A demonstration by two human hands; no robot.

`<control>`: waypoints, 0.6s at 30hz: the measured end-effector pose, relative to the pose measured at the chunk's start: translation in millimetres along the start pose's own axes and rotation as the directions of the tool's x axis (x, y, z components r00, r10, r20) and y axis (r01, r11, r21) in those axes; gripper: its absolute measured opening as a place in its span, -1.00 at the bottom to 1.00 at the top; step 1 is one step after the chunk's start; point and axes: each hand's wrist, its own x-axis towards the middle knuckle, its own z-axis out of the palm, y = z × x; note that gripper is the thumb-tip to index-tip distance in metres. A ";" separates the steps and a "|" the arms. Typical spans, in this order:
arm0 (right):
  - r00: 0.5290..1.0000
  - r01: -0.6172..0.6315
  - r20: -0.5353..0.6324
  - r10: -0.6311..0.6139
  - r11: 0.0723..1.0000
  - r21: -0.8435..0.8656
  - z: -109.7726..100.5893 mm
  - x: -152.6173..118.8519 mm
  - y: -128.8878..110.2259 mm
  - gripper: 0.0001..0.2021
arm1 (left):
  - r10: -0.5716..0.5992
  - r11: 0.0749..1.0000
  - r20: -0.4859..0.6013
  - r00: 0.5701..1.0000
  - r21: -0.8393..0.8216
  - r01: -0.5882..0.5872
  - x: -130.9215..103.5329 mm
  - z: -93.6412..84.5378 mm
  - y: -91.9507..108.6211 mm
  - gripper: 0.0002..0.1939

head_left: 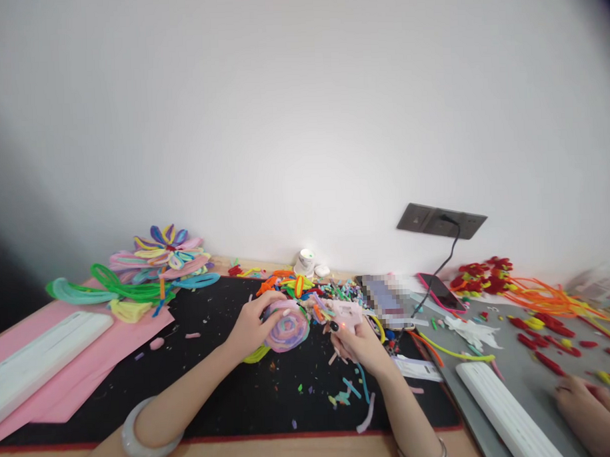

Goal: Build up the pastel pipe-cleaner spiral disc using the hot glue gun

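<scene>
My left hand (262, 320) is closed on the edge of a round coiled disc (287, 328) in pink, purple and blue, which looks wound from fuzzy chenille stems. Just right of the disc, my right hand (358, 343) grips a pale pink tool (347, 314) that looks like a small glue gun, with an orange light glowing near the thumb. Its front end points toward the disc; whether they touch, I cannot tell. A yellow-green loop (257, 355) shows beneath the disc. Behind both hands lies a heap of colourful clippings (337, 291) beside an orange-and-yellow fuzzy piece (300, 286).
Scraps litter the black mat (215, 398). Chenille flowers (168, 250) and a white bar (49, 351) lie left on pink sheets. At right are a phone (442, 292), a cable (443, 263), another white bar (506, 408), red pieces (553, 323) and another person's hand (589, 405).
</scene>
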 end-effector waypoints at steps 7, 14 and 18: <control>1.000 -0.003 0.009 0.003 1.000 0.000 -0.7 -1.5 1.1 -0.70 | 0.035 0.999 0.001 0.999 0.018 -0.035 0.3 2.4 -1.7 -0.84; 1.000 0.010 0.013 -0.010 1.000 0.028 0.1 -1.7 -1.7 -0.71 | 0.026 1.000 0.002 1.000 0.015 -0.026 -0.3 0.0 0.0 -0.85; 1.000 0.003 0.019 -0.002 1.000 -0.007 -0.5 -2.1 -2.0 -0.69 | 0.002 1.000 -0.006 1.000 0.018 -0.002 -0.3 -1.2 0.4 -0.84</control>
